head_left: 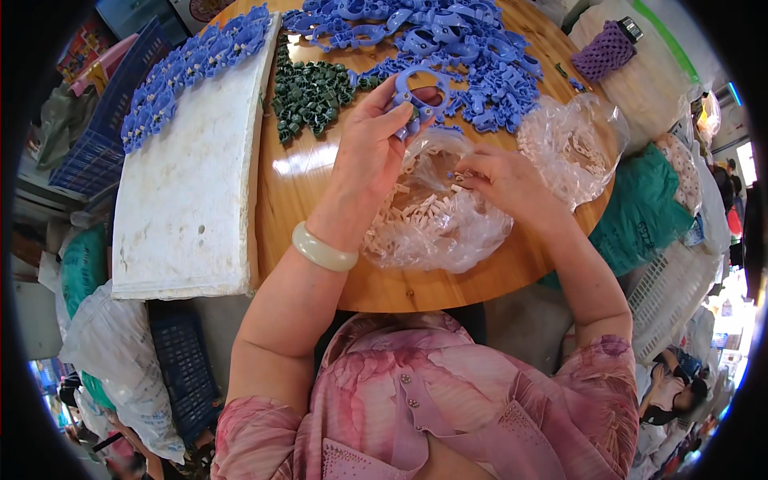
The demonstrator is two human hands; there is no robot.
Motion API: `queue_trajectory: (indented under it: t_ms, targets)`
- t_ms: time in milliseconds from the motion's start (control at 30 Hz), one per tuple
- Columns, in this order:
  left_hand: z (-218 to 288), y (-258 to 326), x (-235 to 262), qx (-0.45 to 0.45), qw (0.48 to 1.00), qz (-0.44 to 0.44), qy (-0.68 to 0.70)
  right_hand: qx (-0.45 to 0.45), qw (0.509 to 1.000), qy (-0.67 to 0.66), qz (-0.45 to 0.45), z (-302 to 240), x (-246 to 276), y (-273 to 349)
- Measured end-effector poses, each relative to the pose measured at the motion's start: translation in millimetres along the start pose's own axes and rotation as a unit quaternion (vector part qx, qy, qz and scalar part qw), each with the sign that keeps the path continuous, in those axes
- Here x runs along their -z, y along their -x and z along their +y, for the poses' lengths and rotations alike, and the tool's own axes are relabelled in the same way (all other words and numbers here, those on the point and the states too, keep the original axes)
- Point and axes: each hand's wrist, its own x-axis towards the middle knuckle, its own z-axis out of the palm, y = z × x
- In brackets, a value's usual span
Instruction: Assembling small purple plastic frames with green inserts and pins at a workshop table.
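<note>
My left hand (370, 140), with a pale bangle on its wrist, is closed on a blue plastic part with a ring-shaped opening (402, 84), held up over the table. A small dark green piece seems to sit in the part near my thumb. Lower and to the right, my right hand (508, 182) has its fingertips pinched together above an open clear plastic bag (472, 240). Small pale pink pieces (424, 214) fill that bag. Whatever the right fingertips hold is too small to make out.
Blue plastic parts (488, 80) and dark green pieces (308, 100) are heaped on the round wooden table (384, 300). A white foam board (188, 200) bears rows of blue parts (196, 68). Another clear bag (560, 152) lies right, near a purple knitted cover (602, 54).
</note>
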Motion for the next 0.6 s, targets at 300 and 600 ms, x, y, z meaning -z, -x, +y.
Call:
queue_trajectory:
  t_ms: [300,600]
  targets:
    - [0,1,-1,0.011,1.0,0.0,0.003,-0.142,0.956,-0.256,-0.023,2,10,0]
    - [-2,2,-5,0.037,0.999,-0.009,0.024,-0.146,0.863,-0.484,0.01,1,17,-6]
